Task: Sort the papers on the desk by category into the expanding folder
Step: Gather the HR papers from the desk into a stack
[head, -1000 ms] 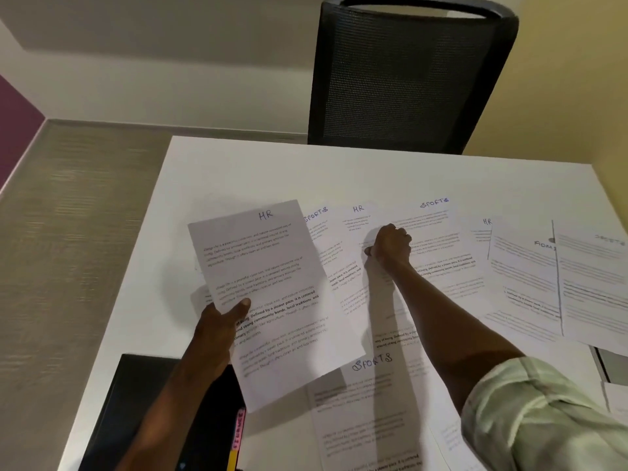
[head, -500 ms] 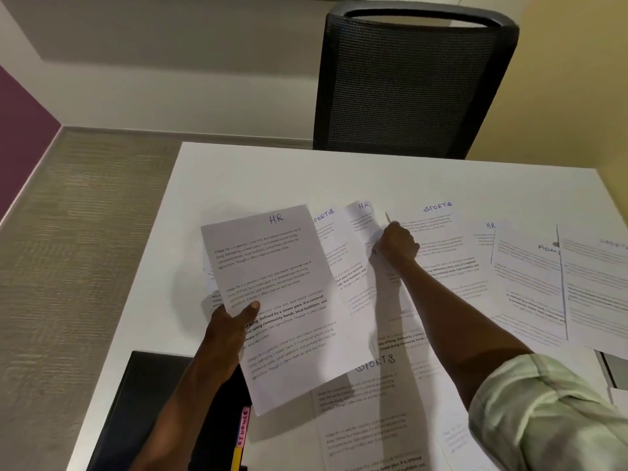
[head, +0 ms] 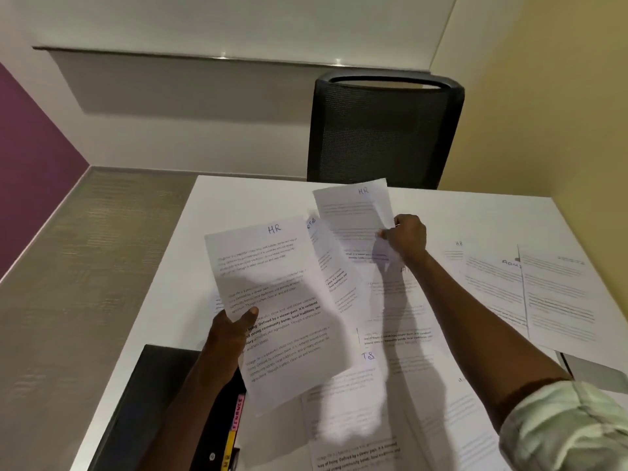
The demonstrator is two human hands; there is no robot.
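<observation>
My left hand (head: 228, 329) grips a printed sheet headed HR (head: 282, 300) by its left edge, held up above the desk. My right hand (head: 406, 236) pinches a second HR sheet (head: 353, 215) by its right edge, lifted off the desk near the far side. Several more printed sheets lie spread over the white desk (head: 244, 198), among them a Sports sheet (head: 353, 402) and an Admin sheet (head: 492, 283). The black expanding folder (head: 149, 402) sits at the desk's near left corner, with pink and yellow tabs (head: 236, 423) showing beside my left forearm.
A black mesh office chair (head: 384, 130) stands behind the desk's far edge. Another HR sheet (head: 455, 249) lies partly under the right-hand papers. The desk's left edge drops to grey carpet (head: 85, 283). A yellow wall runs along the right.
My right hand has picked the second HR sheet off the desk and raised it. The left hand still holds its HR sheet. The camera has tilted up.
</observation>
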